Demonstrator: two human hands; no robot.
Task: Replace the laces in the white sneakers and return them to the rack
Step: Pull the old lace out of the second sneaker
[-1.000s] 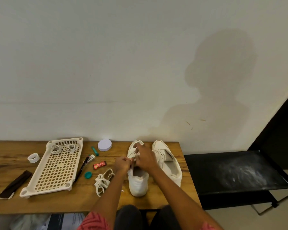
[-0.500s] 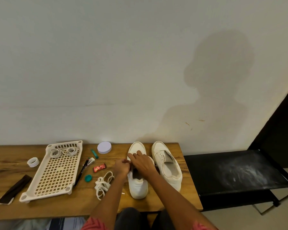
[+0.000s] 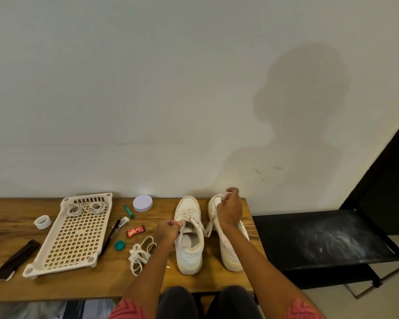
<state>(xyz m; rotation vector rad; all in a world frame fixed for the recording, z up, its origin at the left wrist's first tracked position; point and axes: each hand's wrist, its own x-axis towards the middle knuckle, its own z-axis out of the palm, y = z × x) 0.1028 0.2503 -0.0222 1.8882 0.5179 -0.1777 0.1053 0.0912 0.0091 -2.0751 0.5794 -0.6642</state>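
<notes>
Sneakers: two white sneakers stood side by side at lower centre of the frame on the wooden table (image 3: 217,282), toes toward the wall; the left sneaker (image 3: 189,238) was partly laced, and no lace could be made out in the right sneaker (image 3: 228,252).
Left hand: the left hand (image 3: 167,230) pinched the eyelet edge of the left sneaker, fingers curled, steadying it.
Right hand: the right hand (image 3: 229,211) was raised over the toe end of the right sneaker, fingers closed on the lace (image 3: 206,229), which ran taut down to the left sneaker's eyelets.
Step in hand: judged to be drawing the lace through an eyelet.
Doing it well: the pull should follow the eyelet's line, with the left hand bracing the shoe so it does not tip; both lace ends should stay even and flat, untwisted.
Risk: a hard tug could drag the sneaker toward its neighbour.
Spare laces: a loose lace bundle (image 3: 139,253) lay just left of the sneakers; coiled laces (image 3: 84,207) sat at the far end of the rack (image 3: 55,261), lower left.
</notes>
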